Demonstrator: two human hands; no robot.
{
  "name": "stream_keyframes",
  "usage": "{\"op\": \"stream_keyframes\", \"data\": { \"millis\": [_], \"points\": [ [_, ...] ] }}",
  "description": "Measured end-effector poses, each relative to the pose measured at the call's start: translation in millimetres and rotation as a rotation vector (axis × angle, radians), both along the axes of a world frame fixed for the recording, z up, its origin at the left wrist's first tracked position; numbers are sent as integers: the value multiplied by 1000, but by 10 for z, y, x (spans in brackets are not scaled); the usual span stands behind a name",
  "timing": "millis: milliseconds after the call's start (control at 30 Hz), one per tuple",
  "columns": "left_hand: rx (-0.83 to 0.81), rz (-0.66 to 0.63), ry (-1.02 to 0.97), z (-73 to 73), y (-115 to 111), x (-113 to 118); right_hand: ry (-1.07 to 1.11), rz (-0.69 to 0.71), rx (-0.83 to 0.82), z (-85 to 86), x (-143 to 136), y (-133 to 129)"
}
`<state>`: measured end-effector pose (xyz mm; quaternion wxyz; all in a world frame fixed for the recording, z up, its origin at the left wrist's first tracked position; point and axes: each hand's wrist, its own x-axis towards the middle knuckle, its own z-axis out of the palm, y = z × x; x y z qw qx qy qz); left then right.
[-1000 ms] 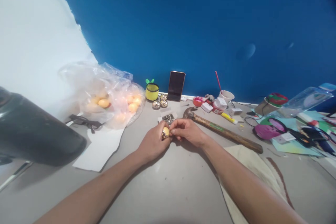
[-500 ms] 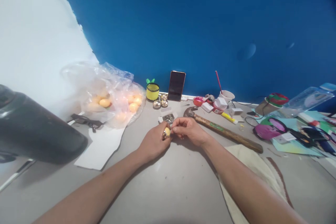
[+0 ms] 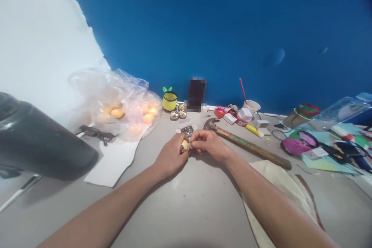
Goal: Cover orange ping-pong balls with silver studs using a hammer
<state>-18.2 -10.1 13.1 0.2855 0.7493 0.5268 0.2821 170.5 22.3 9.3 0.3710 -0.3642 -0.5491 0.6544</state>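
My left hand (image 3: 172, 151) is closed around a small yellow ball (image 3: 184, 146), part of which is covered in shiny metal pieces. Close against its right side, the fingers of my right hand (image 3: 207, 144) are pinched together. Whatever they may hold is too small to make out. Just beyond my hands lies a small open box (image 3: 187, 130) full of tiny shiny metal pieces that look like tacks. Farther back, several shiny, metal-covered balls (image 3: 174, 115) sit beside a yellow mesh container (image 3: 169, 101).
A hammer (image 3: 247, 144) lies right of my hands, above a pale cloth (image 3: 273, 180). Left are a clear bag (image 3: 128, 102) of yellow balls, glasses (image 3: 99, 133), white paper (image 3: 112, 166) and a large dark bottle (image 3: 43, 139). A blurred-out phone (image 3: 197, 95) leans on the blue wall.
The view has shifted very slightly. Both hands keep the same pose at the ball, with no clear movement between them.
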Motion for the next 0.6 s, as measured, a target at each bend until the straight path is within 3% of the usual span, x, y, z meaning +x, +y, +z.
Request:
{"op": "stream_keyframes", "data": {
  "millis": [600],
  "points": [
    [-12,-16,9,-51,19,-13,-56,11,10,40,6,-10]
  ]
}}
